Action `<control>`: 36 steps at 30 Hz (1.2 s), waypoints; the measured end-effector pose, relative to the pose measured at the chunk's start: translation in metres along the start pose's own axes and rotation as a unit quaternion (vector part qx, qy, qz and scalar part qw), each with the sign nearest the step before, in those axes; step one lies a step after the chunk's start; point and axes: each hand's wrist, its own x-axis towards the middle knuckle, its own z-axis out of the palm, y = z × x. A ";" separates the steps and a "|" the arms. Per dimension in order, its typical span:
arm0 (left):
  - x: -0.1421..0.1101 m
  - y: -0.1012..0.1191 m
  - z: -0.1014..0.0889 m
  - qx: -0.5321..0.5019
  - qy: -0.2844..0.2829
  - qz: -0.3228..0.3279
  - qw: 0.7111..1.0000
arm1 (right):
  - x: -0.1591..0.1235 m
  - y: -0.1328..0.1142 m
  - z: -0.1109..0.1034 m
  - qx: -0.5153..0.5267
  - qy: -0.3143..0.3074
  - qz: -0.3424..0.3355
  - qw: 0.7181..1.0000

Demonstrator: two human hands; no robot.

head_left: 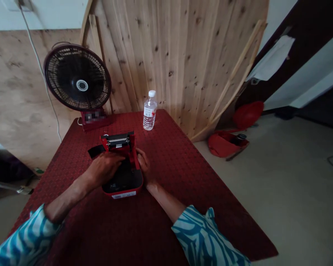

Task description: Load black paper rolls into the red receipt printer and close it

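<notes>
A small red-and-black printer sits on the table with its top raised, showing a metal bar and roller under the lid. My left hand reaches over its left side into the open body. Those fingers are bent together, their tips partly lost against the dark inside, and whatever they hold is hidden. Against the right wall rests my right hand, its fingers curled round the red edge. A black flap sticks out on the left, behind my left hand.
A red patterned cloth covers the table. Behind the printer stand a dark red fan and a clear water bottle. A wooden panel rises at the back. On the floor to the right lies an open red container.
</notes>
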 end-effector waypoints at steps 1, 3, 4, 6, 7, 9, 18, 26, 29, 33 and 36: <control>0.010 -0.001 0.002 0.026 -0.021 0.001 0.999 | 0.000 0.000 0.000 0.001 -0.002 0.002 1.000; 0.024 -0.005 0.006 0.049 -0.043 -0.004 0.998 | 0.001 0.001 -0.001 -0.001 -0.001 0.001 1.000; 0.029 -0.007 0.007 0.053 -0.051 -0.004 0.997 | 0.001 0.000 -0.001 -0.003 -0.001 -0.003 1.000; 0.034 -0.008 0.007 0.063 -0.072 -0.004 0.995 | 0.002 0.000 -0.001 -0.005 -0.001 -0.012 1.000; 0.035 -0.008 0.007 0.067 -0.082 -0.004 0.994 | 0.002 -0.001 -0.002 -0.005 -0.003 -0.018 1.000; 0.036 -0.005 0.004 0.074 -0.102 -0.002 0.992 | 0.001 -0.002 -0.002 -0.004 -0.007 -0.023 1.000; 0.024 0.008 -0.005 0.116 -0.110 0.040 0.986 | 0.002 -0.002 0.000 0.014 -0.008 -0.008 1.000; -0.017 0.015 -0.045 0.068 0.003 0.099 0.993 | 0.001 -0.005 0.000 0.025 -0.013 0.016 0.999; -0.037 0.003 -0.083 -0.016 0.077 -0.024 0.997 | 0.002 -0.006 0.001 0.019 -0.006 0.028 0.999; -0.047 -0.030 -0.118 -0.159 0.213 -0.189 0.945 | 0.003 -0.006 0.001 0.010 -0.001 0.028 1.000; -0.041 -0.065 -0.118 -0.214 0.254 -0.196 0.923 | 0.003 -0.005 0.000 -0.005 0.000 0.022 1.000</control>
